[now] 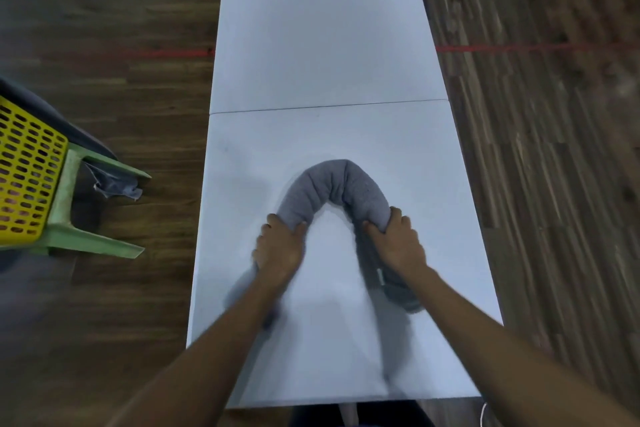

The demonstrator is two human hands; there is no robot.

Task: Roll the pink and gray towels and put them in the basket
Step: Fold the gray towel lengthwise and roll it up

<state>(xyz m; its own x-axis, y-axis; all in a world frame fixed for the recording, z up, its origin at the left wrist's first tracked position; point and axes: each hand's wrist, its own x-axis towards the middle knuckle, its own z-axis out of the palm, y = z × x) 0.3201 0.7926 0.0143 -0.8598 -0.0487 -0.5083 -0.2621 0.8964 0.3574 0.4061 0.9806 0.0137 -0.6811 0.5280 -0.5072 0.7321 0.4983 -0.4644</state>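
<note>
Both the left hand (278, 246) and right hand (398, 239) curl their fingers round the legs of the soft gray towel (341, 180), a thick tube arched at lower centre on the smooth white table (322, 28); best hold it squeezed tight until it reaches the perforated yellow basket (27, 163) at left.

We stand in a plain indoor room — wood-plank floor (526, 156), a red tape line (502, 47), a white folding bench (322, 28).

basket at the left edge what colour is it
Yellow, with rows of small slots; the basket shows best in the head view.
</note>
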